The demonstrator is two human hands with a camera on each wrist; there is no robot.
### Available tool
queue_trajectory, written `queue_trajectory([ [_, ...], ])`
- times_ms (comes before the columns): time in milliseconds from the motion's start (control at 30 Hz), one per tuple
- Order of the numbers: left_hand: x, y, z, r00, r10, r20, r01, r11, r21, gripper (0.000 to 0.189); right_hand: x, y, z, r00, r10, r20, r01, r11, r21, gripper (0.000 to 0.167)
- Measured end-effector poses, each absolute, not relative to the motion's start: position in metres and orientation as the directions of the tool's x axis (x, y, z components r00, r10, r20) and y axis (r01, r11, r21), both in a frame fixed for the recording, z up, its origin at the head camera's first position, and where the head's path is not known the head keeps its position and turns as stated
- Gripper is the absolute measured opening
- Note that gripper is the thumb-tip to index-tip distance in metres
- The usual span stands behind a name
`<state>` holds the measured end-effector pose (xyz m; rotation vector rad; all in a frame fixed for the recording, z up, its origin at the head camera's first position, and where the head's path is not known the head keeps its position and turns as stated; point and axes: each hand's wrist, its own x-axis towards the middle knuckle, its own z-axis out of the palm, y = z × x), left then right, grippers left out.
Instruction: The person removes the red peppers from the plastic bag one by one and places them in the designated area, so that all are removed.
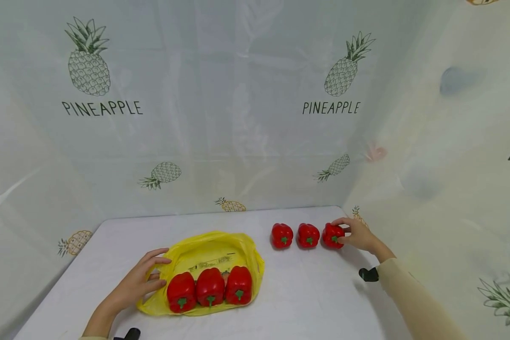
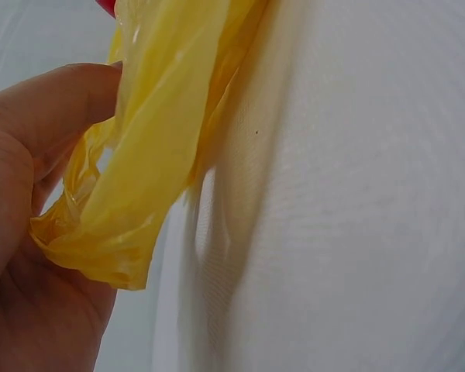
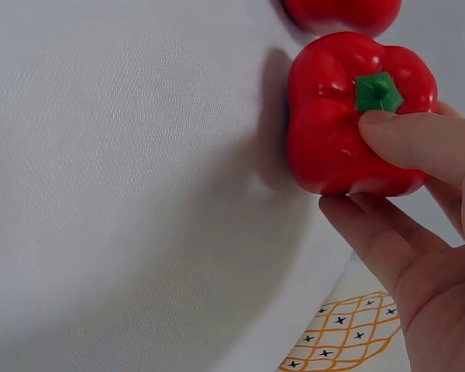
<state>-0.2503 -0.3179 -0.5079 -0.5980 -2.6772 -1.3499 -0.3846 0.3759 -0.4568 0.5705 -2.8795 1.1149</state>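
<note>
My right hand [image 1: 359,236] grips a red bell pepper [image 1: 332,236], the rightmost of three in a row at the back right. In the right wrist view, the thumb lies by the green stem [image 3: 378,93] and the fingers press the side of the pepper [image 3: 329,147]. My left hand [image 1: 133,281] holds the left edge of a yellow plastic bag [image 1: 212,242]. The left wrist view has a crumpled fold of the bag [image 2: 159,132] between thumb and fingers. Three more red bell peppers, such as the middle one [image 1: 210,285], lie side by side at the bag's front.
Two other red peppers, the left one [image 1: 282,235] and the middle one [image 1: 308,235], stand left of the gripped pepper. A white cloth covers the table [image 1: 297,293]. Behind and beside it hang pale sheets [image 1: 221,118] printed with pineapples.
</note>
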Motion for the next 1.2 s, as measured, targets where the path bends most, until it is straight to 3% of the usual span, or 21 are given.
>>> queue_trajectory([
  [900, -0.25, -0.316, -0.507, -0.924, 0.303, 0.234, 0.368, 0.532, 0.763, 0.042, -0.386, 0.383, -0.452, -0.935, -0.342, 0.099, -0.32, 0.687, -0.652, 0.051],
  [1200, -0.249, -0.315, -0.506, -0.927, 0.296, 0.232, 0.362, 0.539, 0.76, 0.042, -0.38, 0.379, -0.436, -0.915, -0.346, 0.208, -0.402, 0.725, -0.559, 0.048],
])
